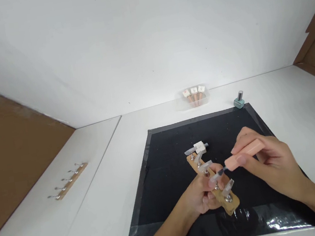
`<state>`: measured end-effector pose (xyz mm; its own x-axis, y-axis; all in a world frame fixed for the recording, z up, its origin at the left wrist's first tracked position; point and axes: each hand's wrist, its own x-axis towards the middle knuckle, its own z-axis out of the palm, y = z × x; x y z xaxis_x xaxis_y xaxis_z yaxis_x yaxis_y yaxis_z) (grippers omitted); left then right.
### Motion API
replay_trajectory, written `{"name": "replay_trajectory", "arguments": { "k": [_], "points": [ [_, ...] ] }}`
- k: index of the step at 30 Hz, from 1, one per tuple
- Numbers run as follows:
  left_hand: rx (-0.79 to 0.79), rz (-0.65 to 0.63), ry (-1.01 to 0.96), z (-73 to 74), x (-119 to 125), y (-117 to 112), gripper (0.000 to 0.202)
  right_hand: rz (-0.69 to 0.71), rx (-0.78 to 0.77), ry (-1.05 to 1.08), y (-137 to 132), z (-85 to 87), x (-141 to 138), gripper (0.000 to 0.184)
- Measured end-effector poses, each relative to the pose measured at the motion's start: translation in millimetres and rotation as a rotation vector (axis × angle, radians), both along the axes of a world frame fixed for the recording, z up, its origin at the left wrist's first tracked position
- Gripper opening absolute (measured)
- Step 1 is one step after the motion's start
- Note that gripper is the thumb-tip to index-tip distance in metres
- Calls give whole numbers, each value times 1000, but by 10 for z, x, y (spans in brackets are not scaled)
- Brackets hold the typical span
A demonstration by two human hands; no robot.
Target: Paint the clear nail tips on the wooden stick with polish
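My left hand [201, 196] is closed round a wooden strip [214, 184] that carries several clear nail tips on metal pegs, and lifts it a little above the black mat [167, 180]. My right hand [268, 164] pinches a peach-coloured brush handle [243, 155]; its dark brush tip touches one of the nail tips near the strip's middle. A small white-capped bottle [200, 147] lies on the mat just beyond the strip's far end.
A second wooden strip with pegs [68, 181] lies on the white table at the left. A clear box with three bottles [194, 96] stands by the wall. A teal bottle [239, 101] sits at the mat's far right corner. Brown panels flank both sides.
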<state>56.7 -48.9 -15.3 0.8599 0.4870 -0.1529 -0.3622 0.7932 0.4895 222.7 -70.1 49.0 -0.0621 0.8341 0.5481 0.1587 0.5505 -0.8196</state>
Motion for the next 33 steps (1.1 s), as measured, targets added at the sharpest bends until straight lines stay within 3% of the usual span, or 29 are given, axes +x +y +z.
{"name": "replay_trajectory", "arguments": {
  "k": [4, 8, 10, 15, 20, 25, 30, 33],
  "points": [
    [53, 2, -15, -35, -41, -14, 40, -42, -8, 53, -14, -2, -3, 20],
    [90, 1, 67, 1, -20, -23, 36, 135, -68, 82, -36, 41, 5, 18],
    [151, -16, 131, 20, -1, -29, 40, 185, -108, 52, -44, 57, 22, 16],
    [335, -23, 200, 66, -9, -26, 47, 105, -104, 30, -45, 68, 59, 23],
    [492, -2, 335, 126, -43, 14, 38, 225, -96, -22, -30, 71, 43, 17],
    [549, -5, 406, 120, -24, 36, 30, 58, -96, -58, 0, 43, 83, 27],
    [605, 29, 403, 117, -28, 57, 21, 174, -124, -21, -11, 59, 66, 21],
    [608, 36, 395, 93, -41, 65, 25, 129, -141, -62, 8, 49, 68, 25]
  ]
}}
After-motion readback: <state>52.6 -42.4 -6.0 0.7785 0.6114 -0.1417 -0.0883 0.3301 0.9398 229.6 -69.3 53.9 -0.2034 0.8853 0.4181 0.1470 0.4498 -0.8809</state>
